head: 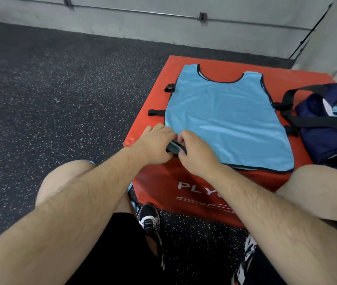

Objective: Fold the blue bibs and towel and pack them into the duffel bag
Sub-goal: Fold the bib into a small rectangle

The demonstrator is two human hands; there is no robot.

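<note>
The blue bib is spread flat over most of the top of the red plyo box, with its neck hole turned toward the far edge. It is judged thin, light, limp and rather slick, so it is likely to slide on the vinyl. It is best taken by its bound hem or corners rather than mid-panel. At its near-left corner a dark side strap is pinched between the curled fingers of both hands. The left hand is laid knuckles up near the box's near-left corner, and the right hand is set just beside it on the bib's near edge. Both forearms are stretched forward. The duffel bag is set open at the right edge, and pale blue fabric is seen inside.
</note>
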